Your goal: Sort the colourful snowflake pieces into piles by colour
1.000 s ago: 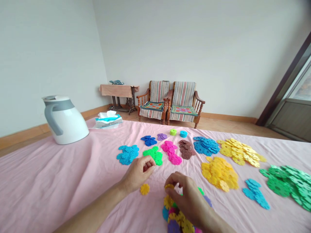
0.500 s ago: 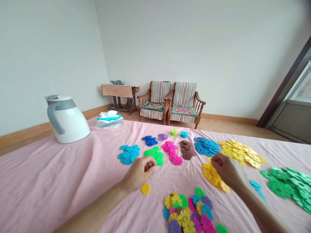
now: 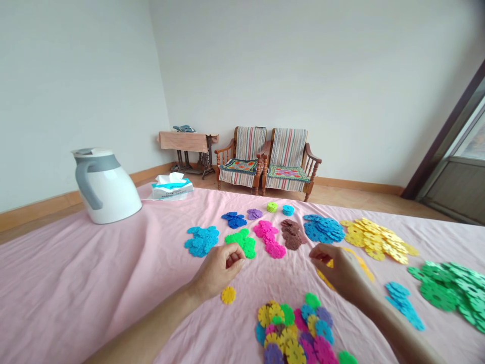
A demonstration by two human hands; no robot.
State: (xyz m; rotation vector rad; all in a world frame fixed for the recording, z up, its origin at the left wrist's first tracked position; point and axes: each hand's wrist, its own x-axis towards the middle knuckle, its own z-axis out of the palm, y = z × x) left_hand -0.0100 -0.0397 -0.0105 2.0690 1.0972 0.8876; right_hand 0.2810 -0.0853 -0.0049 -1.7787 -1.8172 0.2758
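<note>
My left hand (image 3: 219, 268) is closed, fingers curled in and thumb against the index finger, close to a heap of bright green notched plastic discs (image 3: 242, 243). Whatever it holds, if anything, is hidden. A lone yellow disc (image 3: 228, 295) lies just below it. My right hand (image 3: 335, 265) is closed in a pinch, over a yellow-orange disc pile (image 3: 362, 265) that it partly covers; its fingertips hide anything in them. Between the hands, farther back, sit pink discs (image 3: 270, 238) and brown discs (image 3: 291, 234). A mixed-colour heap (image 3: 290, 331) lies nearest me.
Other disc piles surround these: light blue (image 3: 202, 241), blue (image 3: 323, 228), yellow (image 3: 379, 240), green (image 3: 449, 288) and a blue row (image 3: 404, 305). A white jug (image 3: 109, 192) and tissue pack (image 3: 172, 188) stand on the pink cloth (image 3: 125, 283). Two armchairs (image 3: 265, 162) are beyond.
My right hand has moved left and slightly toward me, uncovering more of the blue row and the right side of the yellow-orange pile. My left hand has stayed nearly still.
</note>
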